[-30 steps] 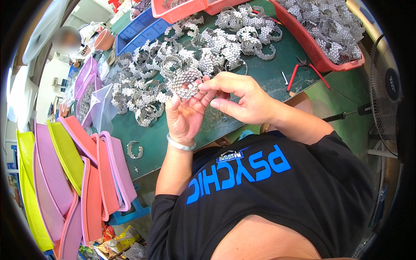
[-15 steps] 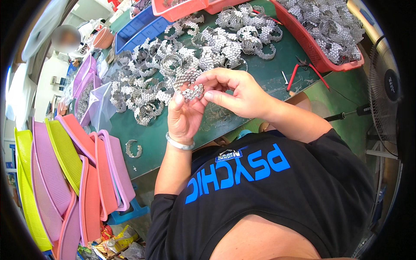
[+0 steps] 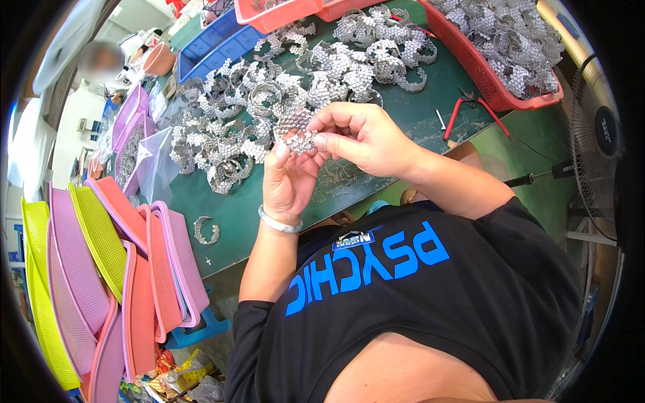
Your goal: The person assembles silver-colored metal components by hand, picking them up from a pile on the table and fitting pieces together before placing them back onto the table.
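Both my hands hold a curved silver metal-link band (image 3: 294,123) above the green table's near side. My left hand (image 3: 290,185) supports it from below, thumb up along its left side. With thumb and forefinger my right hand (image 3: 366,141) pinches the band's right lower edge. Its inner side and the small parts at the fingertips are too fine to make out. Just behind my hands lies a heap of similar silver link bands (image 3: 232,111), some curled into rings. One loose band (image 3: 206,230) lies apart at the left, with a tiny metal piece (image 3: 208,261) near it.
A red basket (image 3: 494,84) full of bands stands far right, beside red-handled pliers (image 3: 454,119). Blue bins (image 3: 218,47) stand at the back. Stacked colourful baskets (image 3: 138,302) fill the lower left. A fan (image 3: 594,134) stands at right; another person (image 3: 138,50) is far left.
The band has shifted slightly right and turned a little between my fingers. My right finger and thumb still pinch its edge; my left hand has moved only slightly.
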`<state>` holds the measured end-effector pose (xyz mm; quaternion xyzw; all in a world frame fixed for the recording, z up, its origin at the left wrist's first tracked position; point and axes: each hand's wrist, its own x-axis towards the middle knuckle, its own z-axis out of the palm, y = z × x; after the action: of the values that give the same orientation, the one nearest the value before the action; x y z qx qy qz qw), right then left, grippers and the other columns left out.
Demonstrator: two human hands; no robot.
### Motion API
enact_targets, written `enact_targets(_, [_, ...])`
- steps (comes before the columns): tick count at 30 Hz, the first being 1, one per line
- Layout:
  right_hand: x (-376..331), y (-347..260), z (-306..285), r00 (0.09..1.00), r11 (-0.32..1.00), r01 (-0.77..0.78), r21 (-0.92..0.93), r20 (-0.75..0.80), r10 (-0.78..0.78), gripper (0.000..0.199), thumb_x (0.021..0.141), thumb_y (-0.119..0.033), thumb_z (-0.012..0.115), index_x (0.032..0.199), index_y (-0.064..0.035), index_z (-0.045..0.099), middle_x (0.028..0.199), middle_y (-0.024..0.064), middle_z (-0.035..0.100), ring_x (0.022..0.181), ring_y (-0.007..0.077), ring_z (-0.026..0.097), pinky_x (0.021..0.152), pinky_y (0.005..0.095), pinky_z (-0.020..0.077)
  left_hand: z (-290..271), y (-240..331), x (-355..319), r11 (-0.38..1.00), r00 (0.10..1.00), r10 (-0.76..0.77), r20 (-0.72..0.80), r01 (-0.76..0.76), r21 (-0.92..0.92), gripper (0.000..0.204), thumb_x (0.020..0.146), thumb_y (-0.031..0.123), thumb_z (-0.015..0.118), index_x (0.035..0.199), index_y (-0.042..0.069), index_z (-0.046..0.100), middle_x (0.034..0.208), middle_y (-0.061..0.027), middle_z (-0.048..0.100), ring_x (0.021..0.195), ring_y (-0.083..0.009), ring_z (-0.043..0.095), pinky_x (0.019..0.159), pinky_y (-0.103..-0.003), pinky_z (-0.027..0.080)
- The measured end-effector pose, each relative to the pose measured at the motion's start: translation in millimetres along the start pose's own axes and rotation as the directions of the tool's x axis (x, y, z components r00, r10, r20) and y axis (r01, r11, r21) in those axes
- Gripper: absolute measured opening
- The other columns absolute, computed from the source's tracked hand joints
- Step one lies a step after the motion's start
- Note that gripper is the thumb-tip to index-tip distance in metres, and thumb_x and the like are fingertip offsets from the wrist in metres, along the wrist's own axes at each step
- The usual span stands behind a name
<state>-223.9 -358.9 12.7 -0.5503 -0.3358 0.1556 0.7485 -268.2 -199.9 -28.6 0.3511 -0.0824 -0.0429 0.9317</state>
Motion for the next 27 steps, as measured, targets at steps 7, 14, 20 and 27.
enact_targets(7, [2.7, 5.3, -6.2, 0.997, 0.998, -0.046, -0.050, 0.067, 0.049, 0.012, 0.085, -0.005, 0.053, 0.096, 0.0002, 0.054, 0.076, -0.0016, 0.055, 0.068, 0.0029, 0.050, 0.058, 0.0181, 0.0414, 0.9, -1.5, -0.3, 0.994, 0.999, -0.013, -0.053, 0.018, 0.103, 0.049, 0.082, 0.042, 0.047, 0.112, 0.003, 0.052, 0.114, -0.0136, 0.053, 0.107, -0.0253, 0.049, 0.094, -0.040, 0.036])
enact_targets(14, [38.3, 7.7, -37.2, 0.984, 0.958, -0.124, -0.259, 0.095, 0.153, 0.007, 0.083, -0.006, 0.055, 0.088, -0.0020, 0.054, 0.071, 0.0004, 0.056, 0.060, 0.0051, 0.050, 0.053, 0.0196, 0.0423, 0.2, 0.9, -6.6, 0.968, 0.977, -0.067, -0.204, 0.113, 0.225, 0.055, 0.086, 0.040, 0.048, 0.124, 0.002, 0.039, 0.116, -0.0162, 0.051, 0.102, -0.0243, 0.052, 0.089, -0.038, 0.041])
enact_targets(20, [166.2, -16.9, -76.3, 0.992, 0.728, -0.120, -0.675, -0.109, 0.062, 0.011, 0.080, -0.011, 0.058, 0.087, -0.0024, 0.057, 0.069, 0.0027, 0.059, 0.053, 0.0080, 0.053, 0.049, 0.0218, 0.0444, -2.0, 3.6, -22.0, 0.961, 0.974, -0.019, -0.228, 0.080, 0.263, 0.057, 0.085, 0.033, 0.052, 0.128, -0.001, 0.034, 0.116, -0.0179, 0.050, 0.099, -0.0244, 0.054, 0.086, -0.036, 0.044])
enact_targets(27, [258.7, -8.9, -105.8, 0.970, 0.524, -0.157, -0.837, -0.231, -0.077, 0.042, 0.073, -0.023, 0.063, 0.102, 0.0047, 0.051, 0.072, 0.0151, 0.063, 0.061, 0.0221, 0.063, 0.056, 0.0327, 0.0506, -5.5, 6.7, -36.7, 0.966, 0.967, 0.020, -0.255, 0.047, 0.253, 0.049, 0.086, 0.024, 0.050, 0.124, -0.004, 0.037, 0.113, -0.0185, 0.051, 0.097, -0.0240, 0.055, 0.085, -0.035, 0.045])
